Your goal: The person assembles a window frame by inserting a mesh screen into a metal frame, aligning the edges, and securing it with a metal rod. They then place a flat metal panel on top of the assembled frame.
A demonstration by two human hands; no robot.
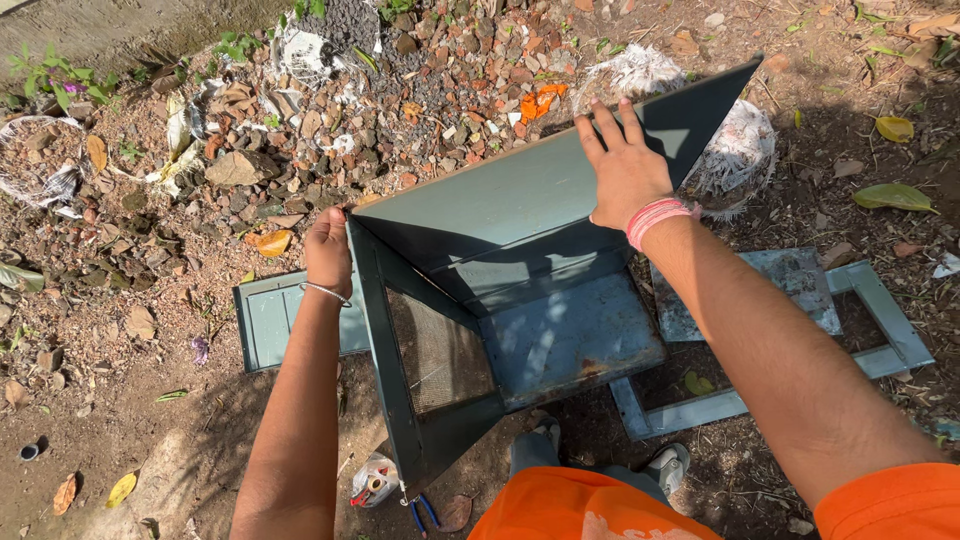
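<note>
A grey-green metal box [520, 260] stands open-topped on the dirt in front of me, with a mesh-filled side panel [435, 355] on its left and a rusty floor plate inside. My left hand [328, 252] grips the top left corner of the box, where the mesh side meets the back panel. My right hand [625, 165] lies flat with fingers spread on the inner face of the tall back panel, near its upper edge. A red thread band is on my right wrist and a thin metal bangle on the left.
A flat grey-green panel [270, 320] lies on the ground left of the box. A metal frame [880, 330] and a sheet [790, 280] lie to the right. Rubble and stones [400, 100] heap up behind. Blue-handled pliers [424, 512] and a small bag [372, 482] lie near my feet.
</note>
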